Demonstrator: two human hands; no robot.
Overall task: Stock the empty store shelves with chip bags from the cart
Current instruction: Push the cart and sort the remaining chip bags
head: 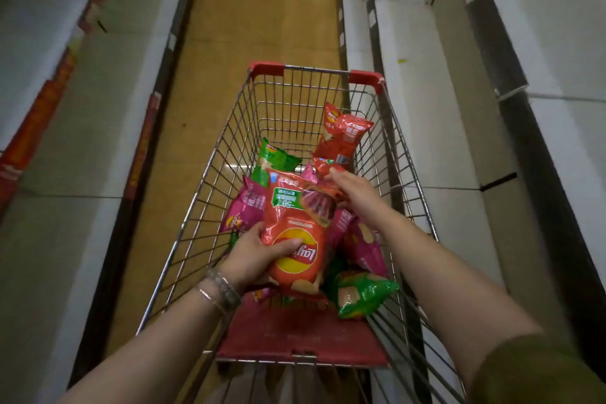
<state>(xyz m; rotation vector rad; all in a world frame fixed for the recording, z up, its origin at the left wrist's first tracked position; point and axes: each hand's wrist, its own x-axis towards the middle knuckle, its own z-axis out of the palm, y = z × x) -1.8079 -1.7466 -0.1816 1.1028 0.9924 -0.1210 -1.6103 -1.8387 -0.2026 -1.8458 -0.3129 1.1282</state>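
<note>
My olive sleeve [537, 371] sits at the bottom right, and both bare forearms reach out over the cart [213, 207]. Bracelets [219, 289] ring my left wrist. My left hand [252, 256] grips the orange bag [295, 223] low on its left edge, thumb across the logo, holding it above the pile with its print upside down to me. My right hand [354, 193] is at the bag's far right corner, its fingers [333, 174] touching the bottom of a red bag [344, 138] that leans on the cart's right wall; whether they clasp anything, I cannot tell. More bags lie loose in the basket: a green bag [275, 161] at the back, a pink bag [246, 207] on the left, another green one by the red flap [295, 331]. Bare white shelves [426, 108] line both sides, with tan floor [262, 26] ahead.
</note>
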